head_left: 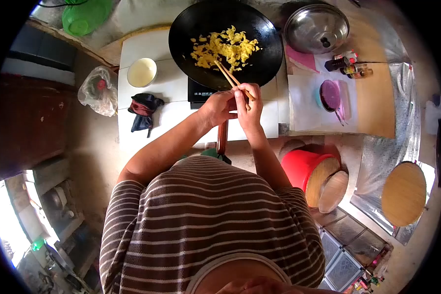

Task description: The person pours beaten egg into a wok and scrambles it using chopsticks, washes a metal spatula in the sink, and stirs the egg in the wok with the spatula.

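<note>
A black wok holds yellow scrambled eggs in loose pieces. My right hand is closed around a pair of wooden chopsticks, whose tips reach the near edge of the eggs. Beside it, my left hand has its fingers curled in against the right hand and the upper part of the chopsticks. It lies over the wok's brown handle; what its fingers hold is partly hidden. Beneath the wok sits a black cooker on a white tiled counter.
Left on the counter are a pale bowl and a dark cloth. To the right stand a metal lid or basin, sauce bottles and a purple round item. A red bucket stands below the counter.
</note>
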`<action>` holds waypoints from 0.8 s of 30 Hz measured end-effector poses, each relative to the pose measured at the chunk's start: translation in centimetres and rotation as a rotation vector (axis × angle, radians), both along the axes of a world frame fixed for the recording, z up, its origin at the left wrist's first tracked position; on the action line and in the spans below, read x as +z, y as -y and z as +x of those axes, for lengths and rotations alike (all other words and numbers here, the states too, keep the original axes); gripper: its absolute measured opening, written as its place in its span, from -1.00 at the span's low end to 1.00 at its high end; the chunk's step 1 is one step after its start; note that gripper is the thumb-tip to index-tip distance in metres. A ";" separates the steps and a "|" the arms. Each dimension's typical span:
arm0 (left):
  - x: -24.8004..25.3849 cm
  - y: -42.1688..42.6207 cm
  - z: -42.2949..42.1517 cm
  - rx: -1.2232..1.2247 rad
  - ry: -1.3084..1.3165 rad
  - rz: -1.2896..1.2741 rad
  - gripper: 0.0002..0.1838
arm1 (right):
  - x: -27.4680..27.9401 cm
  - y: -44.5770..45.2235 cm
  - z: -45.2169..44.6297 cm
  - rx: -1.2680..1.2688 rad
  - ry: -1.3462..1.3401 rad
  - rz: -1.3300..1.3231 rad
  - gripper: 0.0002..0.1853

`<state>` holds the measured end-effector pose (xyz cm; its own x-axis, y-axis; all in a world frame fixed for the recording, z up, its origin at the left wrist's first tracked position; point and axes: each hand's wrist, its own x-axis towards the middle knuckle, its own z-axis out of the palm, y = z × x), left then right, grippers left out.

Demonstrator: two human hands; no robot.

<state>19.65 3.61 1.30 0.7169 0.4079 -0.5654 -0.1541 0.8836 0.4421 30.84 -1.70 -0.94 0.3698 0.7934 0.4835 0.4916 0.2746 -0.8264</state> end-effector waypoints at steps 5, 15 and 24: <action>-2.7 -0.8 -0.8 -0.051 -0.022 0.062 -0.76 | 0.7 1.8 0.1 0.056 0.062 -0.053 -0.71; -4.0 -2.7 -7.7 -0.198 -0.736 1.089 -0.72 | -1.9 3.0 3.1 -0.094 -0.847 -0.090 -0.78; -2.2 -2.0 -8.8 -0.394 -1.136 1.669 -0.62 | -2.6 4.2 5.2 -0.110 -0.800 -0.167 -0.80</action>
